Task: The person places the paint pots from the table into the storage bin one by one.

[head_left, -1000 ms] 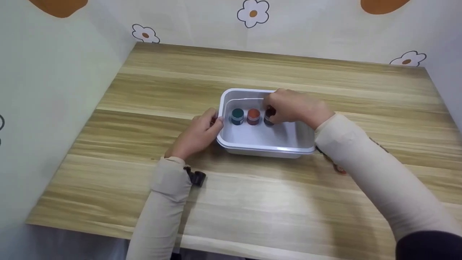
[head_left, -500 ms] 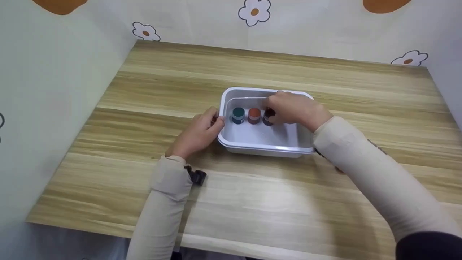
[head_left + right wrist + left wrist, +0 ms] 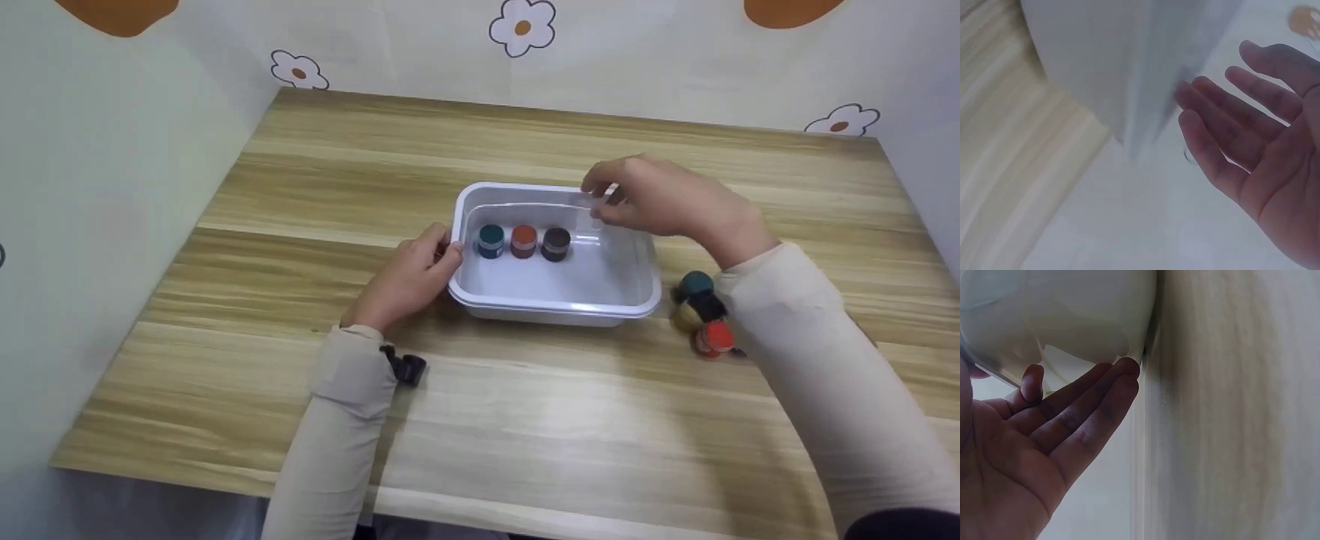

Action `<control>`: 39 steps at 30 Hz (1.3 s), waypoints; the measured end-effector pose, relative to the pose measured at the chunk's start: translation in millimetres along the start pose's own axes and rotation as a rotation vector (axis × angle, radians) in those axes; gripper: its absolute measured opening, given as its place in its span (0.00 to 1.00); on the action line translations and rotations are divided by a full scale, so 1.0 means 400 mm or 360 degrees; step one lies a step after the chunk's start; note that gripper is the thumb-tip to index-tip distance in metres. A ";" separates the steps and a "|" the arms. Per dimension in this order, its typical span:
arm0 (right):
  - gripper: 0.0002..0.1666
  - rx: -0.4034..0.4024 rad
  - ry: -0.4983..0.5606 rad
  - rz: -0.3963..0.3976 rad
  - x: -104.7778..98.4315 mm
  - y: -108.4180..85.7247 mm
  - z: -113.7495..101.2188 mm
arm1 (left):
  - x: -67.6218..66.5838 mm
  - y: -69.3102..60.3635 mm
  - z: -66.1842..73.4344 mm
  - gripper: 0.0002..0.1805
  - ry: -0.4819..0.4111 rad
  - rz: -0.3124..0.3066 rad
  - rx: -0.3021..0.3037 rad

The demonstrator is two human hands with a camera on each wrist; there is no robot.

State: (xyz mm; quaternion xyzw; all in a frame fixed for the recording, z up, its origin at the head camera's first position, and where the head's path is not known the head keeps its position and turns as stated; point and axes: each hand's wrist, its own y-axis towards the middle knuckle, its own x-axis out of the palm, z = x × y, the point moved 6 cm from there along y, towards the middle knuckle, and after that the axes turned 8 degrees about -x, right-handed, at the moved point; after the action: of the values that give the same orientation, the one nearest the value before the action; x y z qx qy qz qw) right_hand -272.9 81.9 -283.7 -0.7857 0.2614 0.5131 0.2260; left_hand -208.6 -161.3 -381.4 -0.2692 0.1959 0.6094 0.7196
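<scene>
A white plastic box stands on the table. In it, three small paint jars stand in a row: one with a green lid, one orange-red and one dark brown. At the box's left end my left hand holds the rim, thumb on top; the left wrist view shows its fingers against the outer wall. Over the far right rim is my right hand, holding nothing, its fingers loosely spread in the right wrist view.
Right of the box, partly behind the right sleeve, several more jars are grouped on the wooden table, among them a teal-lidded jar and a red-lidded jar. Flower-patterned walls border the table's back and sides.
My right hand has let go of the dark brown jar and moved up and right, out of the box. The jars beside the box have come into sight. My left hand stays put.
</scene>
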 end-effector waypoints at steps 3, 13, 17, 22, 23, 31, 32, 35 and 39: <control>0.17 0.0050 0.0051 0.0126 -0.037 -0.061 0.025 | -0.001 0.002 0.000 0.15 0.0003 0.0009 0.0001; 0.16 0.0289 0.0122 0.0327 -0.027 -0.265 0.168 | -0.002 0.002 0.003 0.14 -0.0022 0.0016 0.0031; 0.17 0.0337 0.0179 0.0324 0.005 -0.335 0.225 | -0.003 0.001 0.002 0.14 -0.0031 0.0022 0.0028; 0.17 0.0335 0.0180 0.0309 0.049 -0.403 0.272 | -0.005 -0.001 0.001 0.14 -0.0045 0.0017 0.0004; 0.17 0.0347 0.0186 0.0300 0.059 -0.414 0.278 | -0.005 -0.001 0.001 0.14 -0.0047 0.0016 0.0001; 0.19 0.0442 0.0226 0.0224 0.120 -0.465 0.296 | -0.006 0.000 0.002 0.15 -0.0042 0.0016 -0.0001; 0.20 0.0443 0.0238 0.0221 0.124 -0.467 0.296 | -0.006 -0.001 0.002 0.15 -0.0044 0.0012 -0.0008; 0.20 0.0463 0.0248 0.0217 0.133 -0.470 0.298 | -0.006 -0.002 0.000 0.15 -0.0050 0.0000 -0.0027; 0.21 0.0492 0.0245 0.0217 0.140 -0.472 0.299 | -0.002 0.000 -0.004 0.15 -0.0053 -0.0017 -0.0032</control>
State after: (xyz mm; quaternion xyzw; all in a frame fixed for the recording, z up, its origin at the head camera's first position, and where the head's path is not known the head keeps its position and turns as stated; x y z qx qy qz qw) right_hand -215.0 290.2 -363.6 -0.7591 0.4063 0.4193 0.2881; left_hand -208.7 -162.7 -382.2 -0.2674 0.1763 0.6120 0.7231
